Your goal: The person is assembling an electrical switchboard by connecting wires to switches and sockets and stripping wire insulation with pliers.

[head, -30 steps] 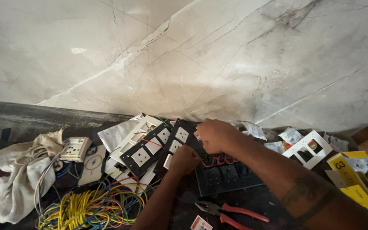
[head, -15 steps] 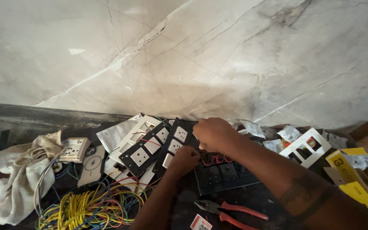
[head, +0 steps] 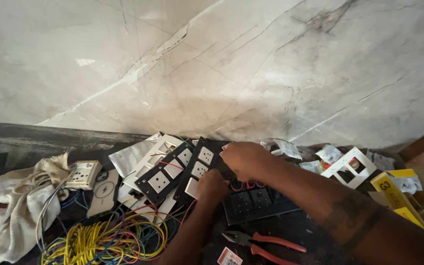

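The black switch panel [head: 199,169] with white square sockets lay tilted on the dark counter [head: 35,142], just below the marble wall [head: 212,64]. The right hand [head: 244,159] lay curled over its upper right edge, and the left hand [head: 211,187] pressed against its lower edge; whether either was clamped on it could not be told. Red wires [head: 244,185] looped just under the right hand, above a black module frame [head: 258,203]. A second black panel [head: 165,174] overlapped a white faceplate [head: 150,154] to the left. Red-handled pliers [head: 263,243] lay near the front. A tangle of yellow, red and blue wires [head: 101,240] sprawled beside a crumpled cream cloth [head: 18,206] and a white socket box [head: 83,174]. A white plastic frame [head: 348,168] and a yellow carton [head: 393,194] sat to the right. Since the earlier frames, both hands had stayed on the panel, shifting only slightly.
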